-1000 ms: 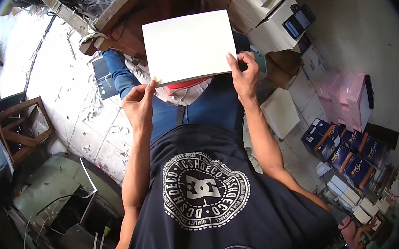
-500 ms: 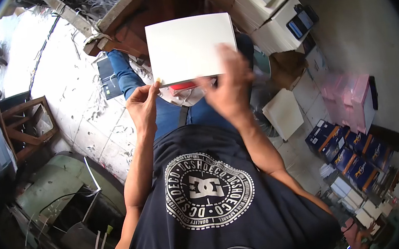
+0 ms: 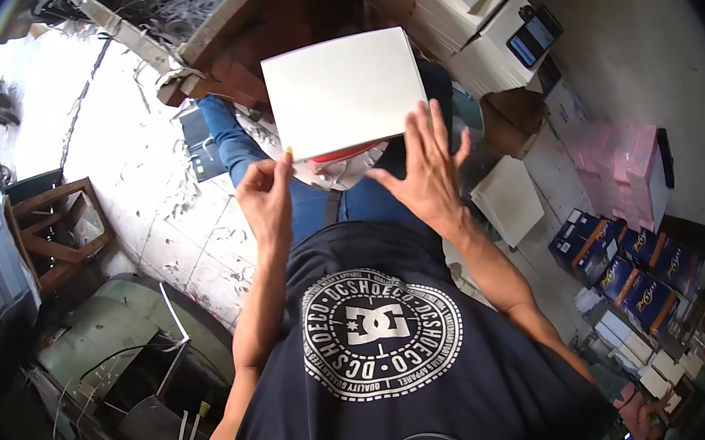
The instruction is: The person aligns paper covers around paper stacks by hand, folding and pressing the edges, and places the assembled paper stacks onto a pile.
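A white stack of paper sheets (image 3: pixel 343 92) lies flat above my lap, over a red object (image 3: pixel 350 152) that shows only along its near edge. My left hand (image 3: pixel 267 196) is closed, with thumb and finger pinched at the stack's near left corner; a small yellowish spot shows at the tip. By the near right corner, my right hand (image 3: pixel 426 169) has its fingers spread, holding nothing. Its fingertips reach the stack's right edge; whether they touch it I cannot tell.
Cartons with white sheets (image 3: pixel 482 26) stand at the upper right, a phone (image 3: pixel 534 36) on them. Lower right are blue-and-orange boxes (image 3: pixel 633 276) and a pink wrapped stack (image 3: pixel 622 166). A wooden frame (image 3: pixel 62 233) and a green chair-like object (image 3: pixel 115 331) are left. Paper scraps litter the tiles.
My right hand, blurred over the stack's right part before, has drawn back to its near right corner with fingers spread. My left hand stays at the left corner. The view has shifted slightly.
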Demonstrator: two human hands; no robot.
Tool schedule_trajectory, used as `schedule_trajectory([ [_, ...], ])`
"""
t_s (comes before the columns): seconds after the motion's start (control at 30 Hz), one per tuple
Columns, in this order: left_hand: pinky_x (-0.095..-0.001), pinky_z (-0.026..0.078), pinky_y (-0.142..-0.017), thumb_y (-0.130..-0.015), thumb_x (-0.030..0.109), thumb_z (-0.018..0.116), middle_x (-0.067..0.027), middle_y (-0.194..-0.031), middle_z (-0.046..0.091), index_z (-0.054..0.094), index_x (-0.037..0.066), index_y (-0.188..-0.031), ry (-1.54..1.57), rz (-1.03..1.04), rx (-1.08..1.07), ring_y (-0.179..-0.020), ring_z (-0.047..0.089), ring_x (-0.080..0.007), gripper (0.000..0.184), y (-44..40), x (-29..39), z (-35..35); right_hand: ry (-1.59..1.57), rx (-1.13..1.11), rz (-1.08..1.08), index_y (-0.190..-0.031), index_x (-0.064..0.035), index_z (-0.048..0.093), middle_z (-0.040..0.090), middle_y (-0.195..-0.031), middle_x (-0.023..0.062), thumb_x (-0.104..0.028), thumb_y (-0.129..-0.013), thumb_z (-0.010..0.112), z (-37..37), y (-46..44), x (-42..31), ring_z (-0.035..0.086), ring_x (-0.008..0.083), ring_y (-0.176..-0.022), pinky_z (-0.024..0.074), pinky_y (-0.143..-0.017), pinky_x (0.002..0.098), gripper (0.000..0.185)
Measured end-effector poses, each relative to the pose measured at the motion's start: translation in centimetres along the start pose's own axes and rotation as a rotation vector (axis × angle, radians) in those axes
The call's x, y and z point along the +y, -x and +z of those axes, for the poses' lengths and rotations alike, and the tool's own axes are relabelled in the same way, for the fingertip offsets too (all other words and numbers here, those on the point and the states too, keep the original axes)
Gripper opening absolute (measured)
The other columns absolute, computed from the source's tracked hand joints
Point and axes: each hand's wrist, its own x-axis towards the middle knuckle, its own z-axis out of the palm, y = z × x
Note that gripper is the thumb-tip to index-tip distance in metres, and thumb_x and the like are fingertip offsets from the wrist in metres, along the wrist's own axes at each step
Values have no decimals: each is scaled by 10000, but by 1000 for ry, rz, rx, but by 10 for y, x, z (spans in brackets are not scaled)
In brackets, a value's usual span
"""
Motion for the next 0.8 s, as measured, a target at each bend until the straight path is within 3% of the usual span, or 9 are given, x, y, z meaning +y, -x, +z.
schedule_trajectory([
  [0.07, -181, 412, -610, -918, 202, 715, 5, -661, 630, 687, -16, -810, 43, 24, -74, -645, 548, -47, 245, 22, 13, 2, -80, 58, -145, -1461, -85, 419, 441, -1495, 115, -392, -800, 735, 1, -17, -32, 347, 234, -1424, 206, -1102, 602, 794],
  [0.13, -238, 468, -708, -973, 265, 629, -75, -870, 690, 707, -2, -929, 3, -77, -214, -762, 604, -102, 282, 44, 11, -2, 0, 95, -498, -1415, -84, 482, 549, -1397, 110, -261, -811, 707, 32, -33, -45, 471, 265, -1339, 273, -1101, 537, 668],
  [0.23, -264, 482, -769, -1000, 315, 573, -106, -1037, 676, 638, -16, -1139, 198, 4, -30, -867, 618, -127, 365, 59, 29, -1, -381, 212, -476, -1282, -52, 605, 638, -1278, 106, -118, -843, 654, -22, -53, -51, 591, 259, -1207, 387, -1043, 463, 447],
  [0.37, -292, 485, -833, -995, 249, 591, -100, -1073, 645, 467, -17, -1335, 62, 271, -27, -924, 619, -135, 449, 22, 58, 15, -1344, 577, 33, -1096, 24, 676, 681, -1093, 111, -168, -933, 663, -81, -57, -61, 644, 166, -988, 527, -841, 326, 252],
  [0.5, -261, 479, -808, -964, 223, 646, -57, -990, 664, 532, -3, -1212, 142, 234, -229, -898, 605, -98, 354, -47, 72, 10, -2103, 251, 419, -1215, -46, 558, 626, -1084, 43, -266, -951, 664, -65, -55, -44, 603, 118, -982, 515, -822, 291, 360],
  [0.6, -240, 468, -677, -940, 245, 683, -34, -909, 667, 590, 5, -1115, -58, 209, -251, -788, 587, -74, 312, -81, 51, -2, -1611, -751, 227, -1109, -22, 683, 725, -961, 95, -250, -909, 704, -13, -6, 12, 692, 142, -790, 543, -739, 301, 304],
  [0.67, -227, 443, -579, -915, 291, 710, -12, -794, 651, 626, -10, -1034, -521, 60, -263, -669, 571, -64, 335, -104, 14, -16, -851, -399, -115, -903, 3, 732, 731, -880, 128, -190, -888, 699, -45, -4, 16, 696, 153, -715, 550, -686, 310, 197],
  [0.73, -237, 452, -570, -913, 296, 706, -28, -780, 654, 637, -20, -1006, -254, -24, -295, -651, 572, -66, 336, -88, 21, -10, -750, -20, -235, -977, -21, 724, 730, -954, 123, -152, -860, 736, -61, -53, 53, 695, 174, -854, 543, -795, 310, 176],
  [0.8, -258, 471, -571, -902, 294, 712, -74, -761, 667, 648, -32, -1008, -272, 176, -212, -642, 589, -86, 348, -90, 3, -2, -756, 283, 83, -1065, -4, 691, 715, -978, 193, -345, -869, 705, -51, -129, 108, 712, 298, -911, 561, -790, 346, 394],
])
